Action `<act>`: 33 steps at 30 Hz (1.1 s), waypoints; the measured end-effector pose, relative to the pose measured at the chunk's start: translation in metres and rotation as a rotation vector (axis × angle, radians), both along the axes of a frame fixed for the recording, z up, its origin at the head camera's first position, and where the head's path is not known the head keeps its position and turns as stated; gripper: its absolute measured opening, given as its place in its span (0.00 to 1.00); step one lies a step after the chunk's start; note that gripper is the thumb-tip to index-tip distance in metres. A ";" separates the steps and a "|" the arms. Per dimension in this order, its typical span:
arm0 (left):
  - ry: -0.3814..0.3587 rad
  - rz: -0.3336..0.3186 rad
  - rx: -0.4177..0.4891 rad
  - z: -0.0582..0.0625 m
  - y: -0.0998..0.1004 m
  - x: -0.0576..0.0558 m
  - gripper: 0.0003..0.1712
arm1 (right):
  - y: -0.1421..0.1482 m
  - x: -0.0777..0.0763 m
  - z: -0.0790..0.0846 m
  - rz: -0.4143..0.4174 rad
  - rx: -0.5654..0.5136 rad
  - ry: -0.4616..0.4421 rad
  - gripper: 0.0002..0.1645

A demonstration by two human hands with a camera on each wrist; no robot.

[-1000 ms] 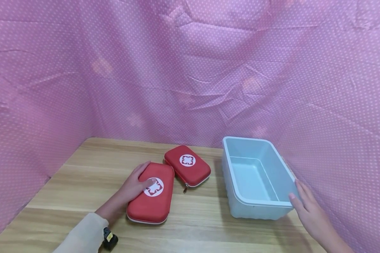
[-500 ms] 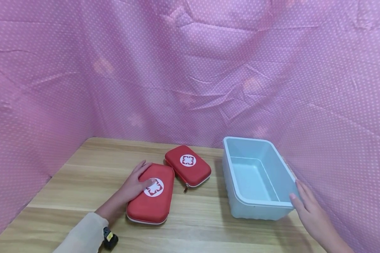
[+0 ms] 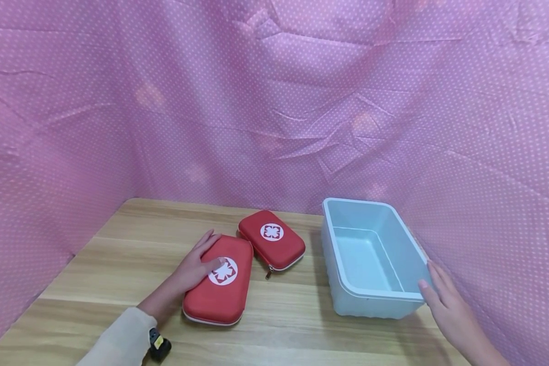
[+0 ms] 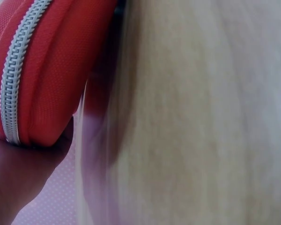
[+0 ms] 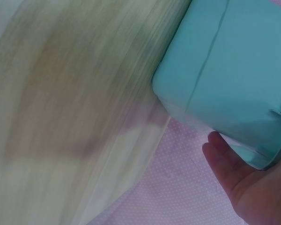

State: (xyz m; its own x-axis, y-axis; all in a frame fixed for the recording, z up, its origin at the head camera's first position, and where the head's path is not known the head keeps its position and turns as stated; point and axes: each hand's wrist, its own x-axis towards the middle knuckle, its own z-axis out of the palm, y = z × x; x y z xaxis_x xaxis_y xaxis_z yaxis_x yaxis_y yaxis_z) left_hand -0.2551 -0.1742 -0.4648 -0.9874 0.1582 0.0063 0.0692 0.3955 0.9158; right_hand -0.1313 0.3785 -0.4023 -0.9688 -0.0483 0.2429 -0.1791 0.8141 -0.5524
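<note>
My left hand (image 3: 193,269) grips a red zippered first-aid case (image 3: 216,303) along its left side, thumb across the white round emblem on top. In the left wrist view, the silver zipper (image 4: 11,89) runs round the case's edge, and the hand (image 4: 21,173) wraps its end. On the right, a pale blue plastic bin (image 3: 375,306) stands on the table with its inside bare. My right hand (image 3: 453,312) holds its near right rim, thumb over the edge and fingers along the outside, as the right wrist view also shows with the fingers (image 5: 227,161) against the bin.
A second red first-aid case (image 3: 287,250) lies just behind the first, its zipper pull (image 3: 268,273) toward me. Both rest on a wood-grain table (image 3: 283,335). Pink dotted cloth (image 3: 274,101) hangs round the back and sides, close to the bin's right side.
The first-aid case under my left hand has shifted very slightly to the right. Both hands keep their hold, and the bin and second case stay put.
</note>
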 end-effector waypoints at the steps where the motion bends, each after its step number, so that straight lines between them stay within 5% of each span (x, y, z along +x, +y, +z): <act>1: 0.002 0.002 0.005 -0.001 0.000 0.000 0.40 | 0.000 0.000 0.000 0.002 0.000 0.001 0.39; 21: -0.004 0.017 0.041 0.006 0.004 0.000 0.42 | 0.000 -0.001 -0.001 0.006 -0.005 0.031 0.38; 33: 0.098 0.021 -0.011 0.027 0.018 -0.002 0.42 | 0.000 -0.001 -0.001 0.005 -0.006 -0.004 0.40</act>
State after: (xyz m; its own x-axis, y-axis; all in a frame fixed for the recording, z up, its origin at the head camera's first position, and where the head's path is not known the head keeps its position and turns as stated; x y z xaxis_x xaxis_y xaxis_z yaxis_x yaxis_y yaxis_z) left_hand -0.2566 -0.1562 -0.4381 -0.9851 0.1385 0.1017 0.1503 0.4075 0.9008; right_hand -0.1324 0.3784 -0.4037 -0.9695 -0.0515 0.2397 -0.1810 0.8100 -0.5578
